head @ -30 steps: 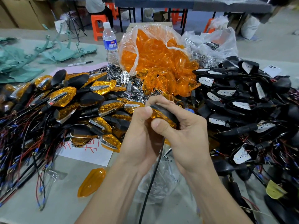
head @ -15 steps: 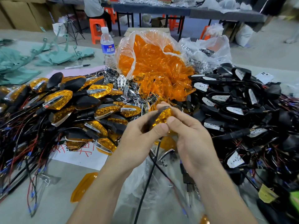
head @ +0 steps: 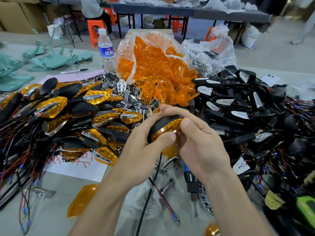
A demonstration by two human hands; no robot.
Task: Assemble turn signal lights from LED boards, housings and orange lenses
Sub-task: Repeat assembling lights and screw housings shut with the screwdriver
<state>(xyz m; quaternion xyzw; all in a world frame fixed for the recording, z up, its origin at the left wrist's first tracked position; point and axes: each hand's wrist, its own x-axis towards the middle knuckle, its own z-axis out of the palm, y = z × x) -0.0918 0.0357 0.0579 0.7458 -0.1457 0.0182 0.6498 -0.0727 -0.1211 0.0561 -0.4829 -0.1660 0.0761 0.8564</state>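
Glossy orange lens [head: 166, 129], matte black housing [head: 160, 123]

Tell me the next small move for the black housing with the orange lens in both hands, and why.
Probably one firm thumb squeeze along the orange faceted plastic lens to seat it in the black plastic housing. The left hand cups the housing, the right hand pinches its end, and both thumbs lie on the lens rim; whether it is fully snapped in I cannot tell.
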